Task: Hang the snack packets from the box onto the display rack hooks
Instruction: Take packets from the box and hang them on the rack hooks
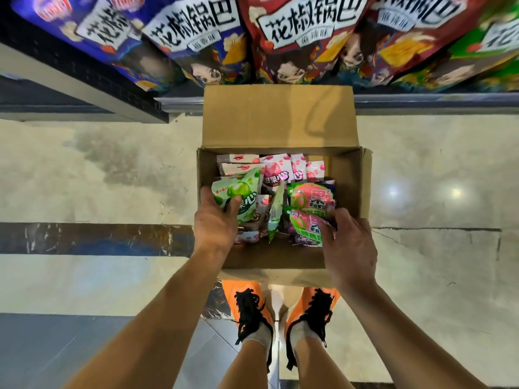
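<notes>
Open cardboard box [348, 178] on the floor, centre of frame, snack packets loose inside; left hand [214, 223] grips a green packet [238, 192] at the box's left side, thumb over print reading "果心"; right hand [349, 245] pinches a pink-and-green packet [306, 223] at the box's lower right, its writing too crumpled to read; large hanging bags [193, 26] along the top edge read "花椒锅巴"; orange shoes [250, 313] at lower centre.

We read 花椒锅巴 in bold black characters on the blue bag [193, 26] and the red bag [309, 22], with 麻辣味 underneath on the red one. On the green packet [247, 189] we make out 果心; print on the peach packet [306, 223] is too blurred.
</notes>
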`<act>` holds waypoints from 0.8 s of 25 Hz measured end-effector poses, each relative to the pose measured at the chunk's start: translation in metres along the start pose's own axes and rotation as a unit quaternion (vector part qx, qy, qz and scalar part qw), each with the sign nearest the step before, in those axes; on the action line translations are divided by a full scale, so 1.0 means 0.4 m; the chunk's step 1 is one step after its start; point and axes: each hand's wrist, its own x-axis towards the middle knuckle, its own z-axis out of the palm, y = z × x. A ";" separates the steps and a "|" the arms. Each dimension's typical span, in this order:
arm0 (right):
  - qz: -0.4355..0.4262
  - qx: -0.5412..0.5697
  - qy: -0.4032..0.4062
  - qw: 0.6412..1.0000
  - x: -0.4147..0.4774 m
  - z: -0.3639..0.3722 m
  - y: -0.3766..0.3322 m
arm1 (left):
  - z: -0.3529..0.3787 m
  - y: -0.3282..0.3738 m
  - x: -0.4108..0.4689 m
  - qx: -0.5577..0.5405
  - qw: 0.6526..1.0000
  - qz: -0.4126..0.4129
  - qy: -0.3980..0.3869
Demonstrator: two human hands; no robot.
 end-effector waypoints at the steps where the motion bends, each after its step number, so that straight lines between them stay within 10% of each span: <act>1: -0.011 0.024 0.014 1.000 -0.006 -0.034 -0.013 | -0.025 0.015 -0.018 -0.024 1.000 0.012 -0.006; 7: -0.039 0.224 0.000 0.974 -0.019 -0.311 -0.146 | -0.202 0.166 -0.155 -0.256 0.963 0.082 -0.032; 20: -0.219 0.393 0.145 0.881 -0.300 -1.253 -0.601 | -0.888 0.759 -0.723 -0.273 0.909 0.306 0.068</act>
